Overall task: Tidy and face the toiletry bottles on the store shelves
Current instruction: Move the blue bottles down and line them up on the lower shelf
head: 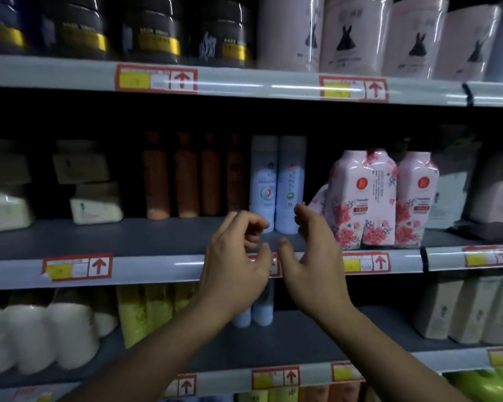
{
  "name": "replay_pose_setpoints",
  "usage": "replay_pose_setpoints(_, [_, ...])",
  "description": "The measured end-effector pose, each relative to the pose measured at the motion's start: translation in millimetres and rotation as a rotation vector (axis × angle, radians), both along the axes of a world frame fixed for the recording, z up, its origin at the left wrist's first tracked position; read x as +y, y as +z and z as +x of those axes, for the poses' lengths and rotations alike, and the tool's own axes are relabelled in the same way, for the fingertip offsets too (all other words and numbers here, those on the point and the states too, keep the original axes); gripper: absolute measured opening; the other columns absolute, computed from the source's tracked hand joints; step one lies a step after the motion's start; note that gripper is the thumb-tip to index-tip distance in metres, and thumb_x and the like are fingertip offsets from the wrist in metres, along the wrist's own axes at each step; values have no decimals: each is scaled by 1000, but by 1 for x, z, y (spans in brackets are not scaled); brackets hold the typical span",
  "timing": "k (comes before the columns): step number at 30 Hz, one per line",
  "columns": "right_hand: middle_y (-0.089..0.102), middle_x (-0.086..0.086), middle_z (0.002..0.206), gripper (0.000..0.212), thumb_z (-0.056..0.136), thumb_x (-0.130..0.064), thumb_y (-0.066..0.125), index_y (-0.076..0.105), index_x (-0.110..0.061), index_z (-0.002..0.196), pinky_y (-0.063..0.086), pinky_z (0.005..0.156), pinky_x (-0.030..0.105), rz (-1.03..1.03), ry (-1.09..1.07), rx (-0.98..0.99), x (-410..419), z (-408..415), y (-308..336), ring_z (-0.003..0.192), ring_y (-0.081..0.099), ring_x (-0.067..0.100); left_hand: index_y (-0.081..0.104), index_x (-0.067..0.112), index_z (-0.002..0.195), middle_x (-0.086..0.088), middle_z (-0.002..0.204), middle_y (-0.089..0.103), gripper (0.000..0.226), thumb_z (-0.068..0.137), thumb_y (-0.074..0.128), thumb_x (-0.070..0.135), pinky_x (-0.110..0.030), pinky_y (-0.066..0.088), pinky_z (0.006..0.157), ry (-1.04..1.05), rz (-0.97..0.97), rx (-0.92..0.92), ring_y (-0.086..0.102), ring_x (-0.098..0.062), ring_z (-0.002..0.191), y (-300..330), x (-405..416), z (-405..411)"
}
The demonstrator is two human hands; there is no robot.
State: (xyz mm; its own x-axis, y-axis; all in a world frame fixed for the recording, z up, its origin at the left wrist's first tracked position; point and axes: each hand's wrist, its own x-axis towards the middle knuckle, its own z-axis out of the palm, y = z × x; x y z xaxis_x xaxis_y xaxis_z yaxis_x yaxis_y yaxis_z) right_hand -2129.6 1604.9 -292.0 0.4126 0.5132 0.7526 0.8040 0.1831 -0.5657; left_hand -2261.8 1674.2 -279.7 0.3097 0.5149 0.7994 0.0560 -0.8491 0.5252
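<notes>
While both hands hover at the middle shelf, things lie so:
Left hand (pixel 235 256): my grip is loosely curled, thumb and fingertips near each other, holding nothing.
Right hand (pixel 314 256): my grip is spread, fingers gently bent, palm turned toward the left hand, holding nothing.
Middle shelf (pixel 128 236): its edge runs just behind my hands.
Pale blue bottles (pixel 276 181): two stand upright side by side, just beyond my fingertips, not touched.
Orange bottles (pixel 192 175): a row left of the blue pair.
Pink floral bottles (pixel 360 198): right of the blue pair.
</notes>
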Motion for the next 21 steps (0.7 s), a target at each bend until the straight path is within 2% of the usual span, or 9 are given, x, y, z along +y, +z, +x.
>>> replay_pose_setpoints(2, [51,-3,152,62,98,-26,62,38,-20,155,45,114,39,-63,-24,93,10,2,15,138,50,15,63,24,106,12,109,59,30,82,69,8,-31,58,83,10,-38,39,64,-6,95,12,13,6])
replay_pose_setpoints(6, [66,-2,126,43,94,-20,61,49,-24,135,57,94,45,-73,-101,236,37,14,35,112,66,21,62,27,108,2,111,56,34,79,74,14,-37,57,91,106,-129,159,63,-12,96,24,46,21])
replay_pose_setpoints(8, [64,3,129,50,94,-21,62,45,-19,141,57,93,48,-74,-152,225,50,21,40,114,66,26,62,24,116,-1,115,56,39,80,76,18,-32,53,91,157,-187,215,63,-16,100,26,59,29])
replay_pose_setpoints(11, [57,11,144,71,94,-21,65,32,-10,155,53,103,48,-73,-200,231,67,32,44,128,59,33,58,22,133,-3,125,57,55,82,79,25,-27,47,90,202,-266,260,63,-19,111,27,83,43])
replay_pose_setpoints(13, [54,16,147,78,93,-21,66,26,-6,157,51,105,49,-89,-214,251,78,39,48,131,57,37,54,19,142,-7,134,59,67,82,82,29,-31,48,99,217,-297,243,62,-24,120,29,100,53])
replay_pose_setpoints(16, [58,19,140,77,88,-22,66,28,-6,152,56,95,52,-137,-224,244,93,47,49,121,63,41,46,16,149,-9,144,59,85,78,87,36,-39,50,107,191,-376,217,60,-26,128,34,119,66])
replay_pose_setpoints(19, [60,20,137,71,89,-21,65,30,-7,149,56,91,51,-181,-247,217,101,52,47,117,64,42,50,16,143,-6,137,65,100,58,87,54,-44,56,102,113,-434,192,66,-23,119,34,131,78])
replay_pose_setpoints(21, [61,18,134,66,89,-21,64,33,-9,147,56,89,50,-186,-268,183,102,54,46,114,64,42,58,19,125,-2,123,73,95,45,82,62,-46,60,95,50,-448,138,72,-20,108,29,139,84])
